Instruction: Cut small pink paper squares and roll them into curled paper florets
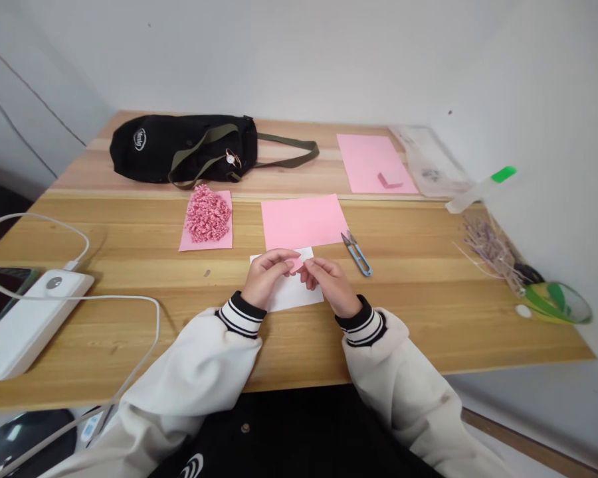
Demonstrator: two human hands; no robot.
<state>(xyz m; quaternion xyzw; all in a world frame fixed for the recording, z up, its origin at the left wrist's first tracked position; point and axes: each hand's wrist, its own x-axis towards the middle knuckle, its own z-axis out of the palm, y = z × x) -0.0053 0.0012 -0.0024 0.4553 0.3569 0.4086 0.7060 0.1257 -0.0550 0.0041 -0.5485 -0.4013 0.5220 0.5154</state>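
Between my two hands is a small piece of pink paper (296,265), held just above a white sheet of paper (294,293) on the wooden table. My left hand (268,275) pinches its left side between thumb and fingers. At the right side, the fingertips of my right hand (329,282) are closed on the same piece. Beyond the hands lies a larger pink sheet (303,221). Blue-handled thread snips (359,256) rest to the right of it, blades pointing away from me. My fingers hide part of the small piece.
A pink flower bunch (208,216) lies on pink paper at left. Behind it is a black bag (184,147) with straps. Another pink sheet (371,159) lies at back right, dried stems (493,249) and a tape roll (558,302) at right. A white power bank (37,322) with cable sits left.
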